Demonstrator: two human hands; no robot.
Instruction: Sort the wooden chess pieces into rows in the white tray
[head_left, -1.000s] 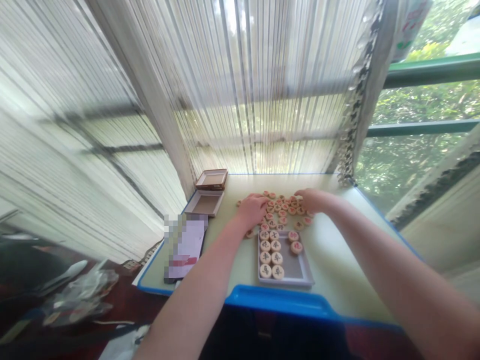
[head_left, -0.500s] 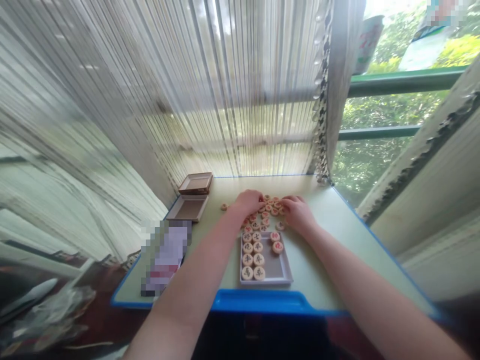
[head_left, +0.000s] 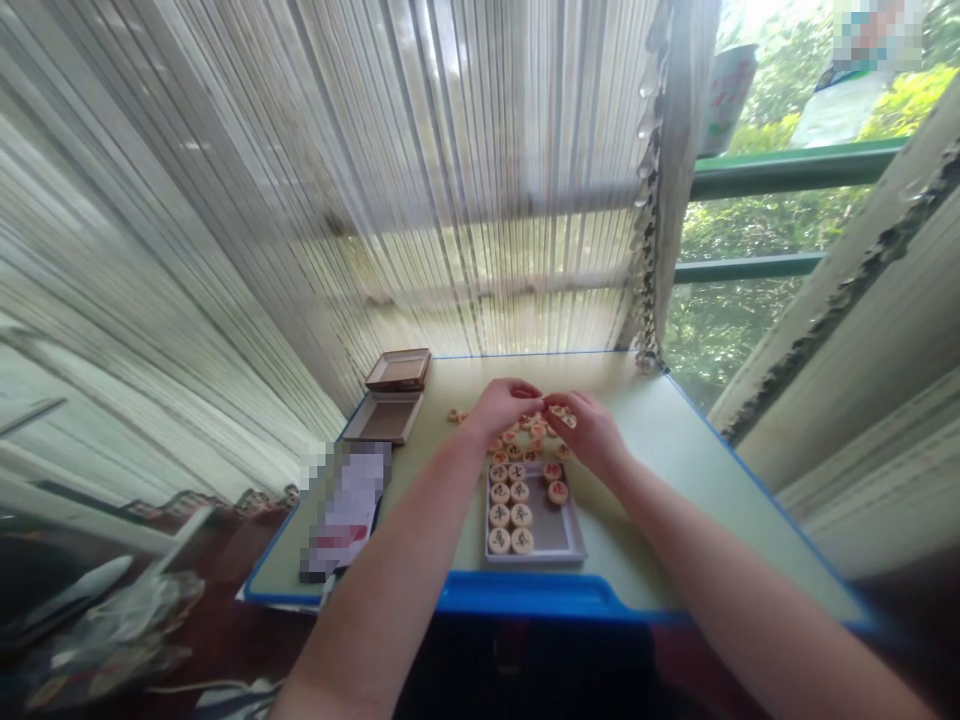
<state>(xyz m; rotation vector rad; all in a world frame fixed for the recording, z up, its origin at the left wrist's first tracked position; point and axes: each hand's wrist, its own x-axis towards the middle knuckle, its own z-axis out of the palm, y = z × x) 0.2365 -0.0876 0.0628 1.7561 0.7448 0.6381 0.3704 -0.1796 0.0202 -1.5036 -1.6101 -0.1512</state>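
Note:
My left hand (head_left: pixel 511 404) and my right hand (head_left: pixel 589 418) meet at their fingertips above a loose heap of round wooden Chinese chess pieces (head_left: pixel 511 438). Both are closed in a pinch; whatever lies between the fingers is too small and hidden to make out. Nearer to me sits a shallow grey box tray (head_left: pixel 553 530). Two columns of black-marked pieces (head_left: pixel 510 508) fill its left side. Two red-marked pieces (head_left: pixel 555 482) lie at its upper right.
Two open box parts, a brown-rimmed lid (head_left: pixel 399 368) and a shallow tray (head_left: pixel 384 416), lie at the table's back left. A blurred flat item (head_left: pixel 346 510) is in front of them. The pale table (head_left: pixel 667 480) has a blue edge; a string curtain (head_left: pixel 480 200) hangs behind.
My hands have come together from either side of the heap, fingertips now meeting above it. The head view has shifted slightly. Pieces in the tray look unchanged.

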